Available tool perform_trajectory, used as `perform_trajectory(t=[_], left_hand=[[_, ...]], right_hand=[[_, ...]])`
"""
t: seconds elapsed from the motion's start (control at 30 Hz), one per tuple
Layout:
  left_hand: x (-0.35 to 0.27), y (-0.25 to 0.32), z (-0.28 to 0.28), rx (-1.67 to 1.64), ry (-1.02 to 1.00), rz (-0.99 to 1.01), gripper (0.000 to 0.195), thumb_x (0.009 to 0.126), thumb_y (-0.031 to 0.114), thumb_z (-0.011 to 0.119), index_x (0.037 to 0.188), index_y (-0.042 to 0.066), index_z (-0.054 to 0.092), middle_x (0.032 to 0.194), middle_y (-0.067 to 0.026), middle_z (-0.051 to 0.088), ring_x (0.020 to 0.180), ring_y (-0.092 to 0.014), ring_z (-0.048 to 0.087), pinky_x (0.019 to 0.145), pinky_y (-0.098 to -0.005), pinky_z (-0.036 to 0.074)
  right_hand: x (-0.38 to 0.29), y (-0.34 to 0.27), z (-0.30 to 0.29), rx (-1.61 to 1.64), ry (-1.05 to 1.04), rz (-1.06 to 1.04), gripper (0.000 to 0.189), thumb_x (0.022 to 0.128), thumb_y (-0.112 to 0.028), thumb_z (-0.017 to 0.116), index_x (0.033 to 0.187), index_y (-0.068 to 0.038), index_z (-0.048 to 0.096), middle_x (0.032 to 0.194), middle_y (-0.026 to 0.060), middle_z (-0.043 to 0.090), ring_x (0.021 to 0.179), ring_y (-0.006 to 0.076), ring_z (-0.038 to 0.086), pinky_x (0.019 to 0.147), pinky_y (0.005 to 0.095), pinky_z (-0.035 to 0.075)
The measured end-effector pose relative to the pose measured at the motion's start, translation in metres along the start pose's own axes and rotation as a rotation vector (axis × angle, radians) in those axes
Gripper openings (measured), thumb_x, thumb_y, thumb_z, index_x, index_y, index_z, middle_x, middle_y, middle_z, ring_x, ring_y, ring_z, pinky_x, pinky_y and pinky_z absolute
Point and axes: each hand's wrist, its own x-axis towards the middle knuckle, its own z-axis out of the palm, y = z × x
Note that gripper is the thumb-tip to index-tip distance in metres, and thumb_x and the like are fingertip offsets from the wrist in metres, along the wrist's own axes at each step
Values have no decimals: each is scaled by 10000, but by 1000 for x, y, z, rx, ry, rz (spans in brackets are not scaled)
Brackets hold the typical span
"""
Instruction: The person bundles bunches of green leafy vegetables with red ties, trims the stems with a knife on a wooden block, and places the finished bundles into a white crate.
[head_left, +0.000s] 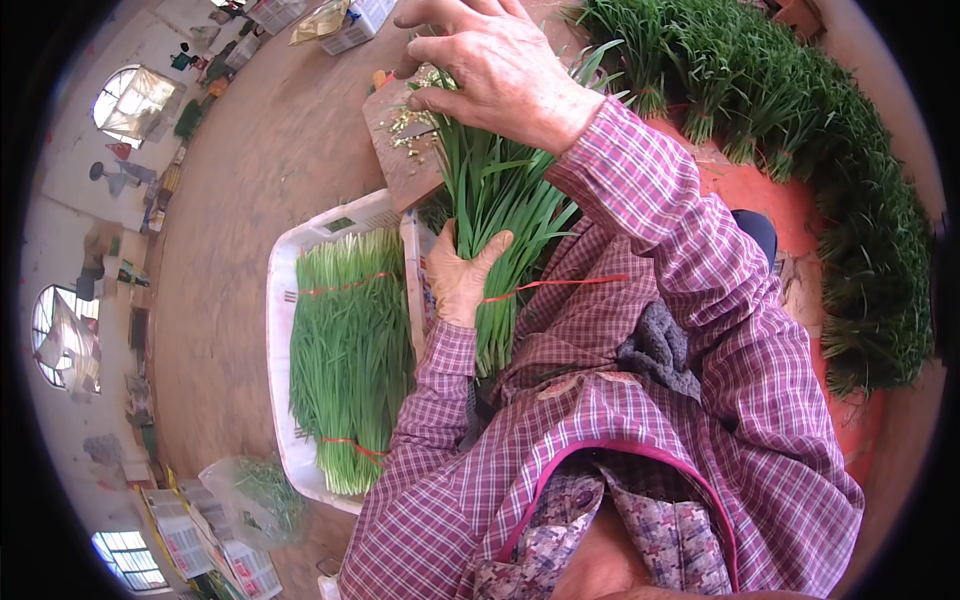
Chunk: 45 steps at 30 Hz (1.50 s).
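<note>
My left hand (461, 281), yellowish and perhaps gloved, is closed around a bunch of long green leafy stalks (499, 195), probably garlic chives. A red tie (517, 292) circles the bunch beside that hand, with one end sticking out to the right. My right hand (499, 75) is over the far end of the bunch, its fingers curved and apart; leaves pass beneath it. Just left of the bunch, a wooden board (409, 169) bears small pale cut bits and what looks like a blade (412, 129), partly hidden. A white plastic crate (279, 360) holds stacked green bundles (349, 360) with red ties.
Many tied green bunches (862, 247) stand in a curve along the right, beside a red surface (757, 199). A clear plastic bag (262, 499) of greens lies at lower left, near light crates (184, 532). Another crate (360, 26) stands at the top. Assorted items line the left wall.
</note>
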Motion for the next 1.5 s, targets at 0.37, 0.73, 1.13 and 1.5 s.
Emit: perform_trajectory(t=[0.37, 0.73, 1.13, 1.5], left_hand=[[2, 4, -21, -187, -48, -109, 601, 797, 287, 880, 1274, 21, 629, 1218, -53, 665, 1073, -168, 623, 997, -321, 469], [17, 28, -46, -490, 32, -200, 505, 870, 280, 812, 1275, 31, 641, 1191, -26, 669, 1056, -150, 629, 973, -325, 493], [16, 25, -32, -215, 35, -63, 592, 812, 274, 874, 1271, 12, 607, 1192, -44, 669, 1053, -157, 617, 990, -315, 470], [10, 18, -31, -216, -17, -105, 616, 799, 223, 882, 1294, 18, 577, 1200, -46, 657, 1043, -158, 617, 977, -318, 481]], right_hand=[[24, 44, -61, 919, 91, 646, 256, 968, -254, 650, 1080, -30, 704, 977, 115, 666, 810, 192, 645, 686, 318, 515], [-133, 38, 24, 56, -534, 124, 424, 945, -573, 547, 1220, -283, 691, 1053, 10, 678, 1148, 251, 578, 1000, 473, 390], [-33, -19, -30, 317, -33, 28, 202, 836, -107, 650, 1032, -160, 650, 969, 23, 630, 939, 251, 610, 807, 373, 533], [-44, -10, 5, 238, -395, 189, 147, 910, -237, 649, 972, -104, 657, 880, 78, 661, 852, 302, 669, 692, 433, 545]])
